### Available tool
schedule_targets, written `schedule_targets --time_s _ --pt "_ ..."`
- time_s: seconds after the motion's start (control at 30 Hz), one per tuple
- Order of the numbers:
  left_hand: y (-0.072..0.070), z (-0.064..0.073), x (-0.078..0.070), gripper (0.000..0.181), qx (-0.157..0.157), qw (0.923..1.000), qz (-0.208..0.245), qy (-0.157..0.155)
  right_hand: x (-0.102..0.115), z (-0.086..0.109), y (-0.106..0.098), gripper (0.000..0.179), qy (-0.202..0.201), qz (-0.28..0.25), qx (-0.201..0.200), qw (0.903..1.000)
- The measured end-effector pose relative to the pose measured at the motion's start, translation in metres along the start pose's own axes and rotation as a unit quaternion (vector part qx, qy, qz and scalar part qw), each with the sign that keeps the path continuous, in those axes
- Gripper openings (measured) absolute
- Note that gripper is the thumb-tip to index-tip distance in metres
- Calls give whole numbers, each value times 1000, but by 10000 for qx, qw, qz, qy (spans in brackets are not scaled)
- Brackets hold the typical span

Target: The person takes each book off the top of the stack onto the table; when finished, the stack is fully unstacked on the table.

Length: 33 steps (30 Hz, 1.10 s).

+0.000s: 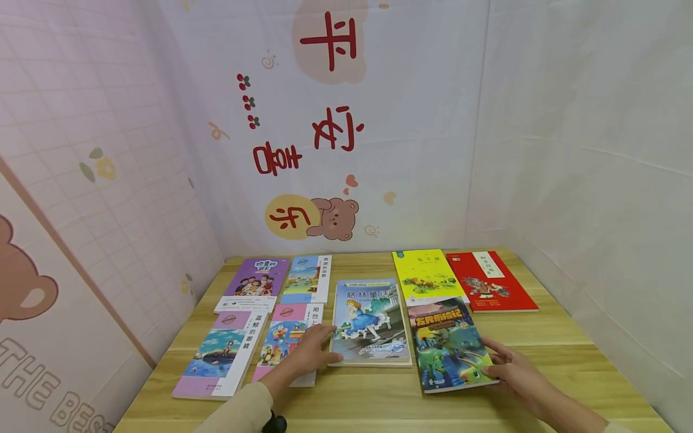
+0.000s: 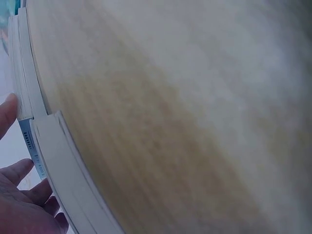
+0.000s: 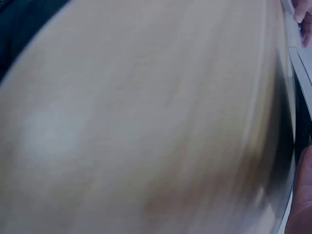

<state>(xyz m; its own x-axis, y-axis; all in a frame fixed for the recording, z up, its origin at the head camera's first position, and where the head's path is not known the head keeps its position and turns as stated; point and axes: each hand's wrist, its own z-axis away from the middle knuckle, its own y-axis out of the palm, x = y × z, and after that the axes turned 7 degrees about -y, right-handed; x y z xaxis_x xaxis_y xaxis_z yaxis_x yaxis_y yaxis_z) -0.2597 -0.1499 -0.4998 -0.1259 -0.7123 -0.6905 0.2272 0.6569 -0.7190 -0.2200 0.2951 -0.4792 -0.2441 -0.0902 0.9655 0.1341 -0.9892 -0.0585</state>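
Observation:
My right hand (image 1: 517, 376) holds a dark teal dinosaur book (image 1: 449, 346) by its right edge, thumb on the cover. The book is tilted, its top overlapping a yellow book (image 1: 426, 275). With thumb and fingers spread, my left hand (image 1: 308, 353) touches the left edge of a blue-covered fairy-tale book (image 1: 368, 319) showing a girl in a blue dress. This hand partly covers a pink-edged book (image 1: 283, 337). In the left wrist view, the left thumb (image 2: 8, 113) is right at the page edges of a book; the right wrist view is mostly blurred table.
A red book (image 1: 491, 282) lies at the back right. At the left are a purple book (image 1: 260, 276), a book with a lake cover (image 1: 219, 352) and a light-blue book (image 1: 305, 279). Cloth-covered walls (image 1: 422, 150) enclose the wooden table (image 1: 379, 403) at back and sides.

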Motion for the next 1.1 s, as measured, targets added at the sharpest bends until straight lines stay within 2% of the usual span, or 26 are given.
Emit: schedule_targets --time_s 0.3,0.43,0.53,0.6,0.73,0.83,1.1 --pt "0 0 1 71 18 10000 59 -33 -6 -5 4 71 183 212 -288 9992" --pt "1 0 1 71 34 10000 47 -74 -3 -8 5 72 166 926 -276 9952" --pt "1 0 1 71 28 9999 42 -104 3 -10 2 74 -3 1494 -203 9886" --pt "0 0 0 72 20 9999 45 -113 9 -11 0 74 -149 1649 -216 9860" --pt "-1 1 -1 72 25 9999 61 -101 20 -12 0 72 -214 1704 -350 9845" --pt "-1 0 -1 72 15 10000 45 -87 25 -13 5 70 -198 1547 -350 9871" --pt "-1 0 0 76 -8 9998 -56 -173 32 -24 34 62 -271 1004 -184 9944"
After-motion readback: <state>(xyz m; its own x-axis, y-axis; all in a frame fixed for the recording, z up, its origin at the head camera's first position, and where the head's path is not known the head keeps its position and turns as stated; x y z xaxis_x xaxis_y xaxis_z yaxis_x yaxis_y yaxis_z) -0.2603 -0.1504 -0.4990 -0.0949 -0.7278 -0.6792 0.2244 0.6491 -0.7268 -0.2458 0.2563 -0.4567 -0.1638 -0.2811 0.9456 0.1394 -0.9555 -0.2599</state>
